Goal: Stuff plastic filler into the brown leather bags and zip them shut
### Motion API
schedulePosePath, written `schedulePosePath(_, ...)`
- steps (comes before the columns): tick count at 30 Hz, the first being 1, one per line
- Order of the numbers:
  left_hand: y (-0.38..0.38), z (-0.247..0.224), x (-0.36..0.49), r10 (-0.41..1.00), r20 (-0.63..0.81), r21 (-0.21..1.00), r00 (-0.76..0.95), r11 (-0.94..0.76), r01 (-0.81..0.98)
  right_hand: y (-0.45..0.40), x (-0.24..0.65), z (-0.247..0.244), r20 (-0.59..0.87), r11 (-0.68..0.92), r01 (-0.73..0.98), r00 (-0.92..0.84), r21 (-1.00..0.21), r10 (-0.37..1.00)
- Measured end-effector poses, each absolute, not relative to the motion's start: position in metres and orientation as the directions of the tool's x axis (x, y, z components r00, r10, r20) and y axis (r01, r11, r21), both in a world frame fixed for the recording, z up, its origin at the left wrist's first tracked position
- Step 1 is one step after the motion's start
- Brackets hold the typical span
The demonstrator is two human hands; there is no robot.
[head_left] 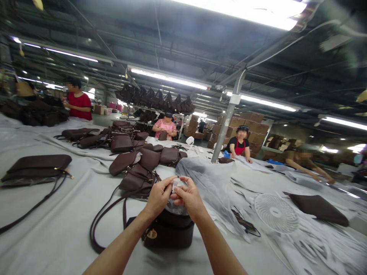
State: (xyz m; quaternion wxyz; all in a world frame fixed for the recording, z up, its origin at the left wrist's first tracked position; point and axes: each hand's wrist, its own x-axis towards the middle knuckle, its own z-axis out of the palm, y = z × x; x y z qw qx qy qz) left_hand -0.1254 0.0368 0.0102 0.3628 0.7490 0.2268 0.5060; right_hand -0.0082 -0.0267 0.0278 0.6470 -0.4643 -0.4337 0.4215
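Observation:
A dark brown bag with a round gold emblem stands upright in front of me, its long strap looped on the cloth to the left. Clear plastic shows at its top. Above this, my left hand pinches the left side of a small whitish piece. The fingers of my right hand are closed on the same piece from the right. Whether it is plastic or paper I cannot tell.
Many brown bags lie heaped beyond my hands; another bag is at the left. Plastic sheeting, a white fan and a flat brown piece lie right. Several people work around the tables, near a slanted post.

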Motion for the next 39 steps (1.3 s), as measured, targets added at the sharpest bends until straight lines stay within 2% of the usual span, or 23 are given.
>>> schedulePosePath(6, 0.033, 0.011, -0.129, 0.666, 0.632, 0.721, 0.395, -0.692, 0.013, -0.029, -0.006, 0.032, 0.133, 0.177, -0.167, 0.245, -0.97, 0.96)
schedulePosePath(12, 0.032, 0.006, -0.127, 0.669, 0.633, 0.686, 0.39, -0.718, 0.117, -0.027, -0.007, 0.031, 0.178, 0.237, -0.198, 0.276, -0.951, 0.945)
schedulePosePath(17, 0.032, 0.003, -0.126, 0.653, 0.663, 0.664, 0.366, -0.739, 0.115, -0.029, -0.008, 0.032, 0.18, 0.251, -0.201, 0.317, -0.947, 0.931)
schedulePosePath(21, 0.034, 0.006, -0.129, 0.619, 0.665, 0.648, 0.418, -0.757, 0.09, -0.031, 0.002, 0.039, 0.075, 0.141, -0.302, 0.221, -0.943, 0.972)
schedulePosePath(23, 0.035, 0.008, -0.13, 0.609, 0.66, 0.648, 0.441, -0.758, 0.077, -0.03, 0.009, 0.043, 0.021, 0.069, -0.285, 0.169, -0.956, 0.985)
schedulePosePath(25, 0.036, 0.008, -0.13, 0.604, 0.651, 0.653, 0.46, -0.755, 0.068, -0.029, 0.014, 0.048, 0.012, 0.032, -0.14, 0.142, -0.99, 0.99)
schedulePosePath(27, 0.038, 0.009, -0.13, 0.606, 0.639, 0.661, 0.473, -0.748, 0.065, -0.028, 0.017, 0.052, 0.063, 0.048, 0.149, 0.104, -0.988, 0.993)
schedulePosePath(28, 0.039, 0.009, -0.13, 0.606, 0.634, 0.664, 0.481, -0.745, 0.064, -0.029, 0.018, 0.054, 0.126, 0.092, 0.333, 0.08, -0.938, 0.989)
schedulePosePath(29, 0.04, 0.01, -0.13, 0.602, 0.627, 0.665, 0.494, -0.744, 0.062, -0.03, 0.017, 0.057, 0.211, 0.153, 0.522, 0.054, -0.839, 0.976)
schedulePosePath(31, 0.042, 0.011, -0.131, 0.582, 0.608, 0.667, 0.54, -0.743, 0.051, -0.031, 0.015, 0.064, 0.409, 0.245, 0.816, -0.011, -0.524, 0.913)
schedulePosePath(32, 0.044, 0.012, -0.132, 0.567, 0.596, 0.667, 0.569, -0.744, 0.043, -0.032, 0.014, 0.068, 0.493, 0.257, 0.89, -0.042, -0.377, 0.869)
schedulePosePath(33, 0.045, 0.013, -0.133, 0.553, 0.581, 0.669, 0.597, -0.742, 0.037, -0.031, 0.013, 0.072, 0.561, 0.254, 0.923, -0.052, -0.288, 0.826)
schedulePosePath(34, 0.047, 0.015, -0.134, 0.543, 0.563, 0.674, 0.623, -0.738, 0.034, -0.03, 0.013, 0.075, 0.61, 0.25, 0.93, -0.036, -0.269, 0.791)
schedulePosePath(36, 0.051, 0.022, -0.139, 0.531, 0.517, 0.683, 0.671, -0.728, 0.049, -0.025, 0.014, 0.081, 0.63, 0.258, 0.883, 0.053, -0.393, 0.775)
schedulePosePath(39, 0.05, 0.037, -0.147, 0.507, 0.452, 0.693, 0.734, -0.718, 0.07, -0.016, 0.017, 0.087, 0.464, 0.216, 0.727, 0.156, -0.652, 0.872)
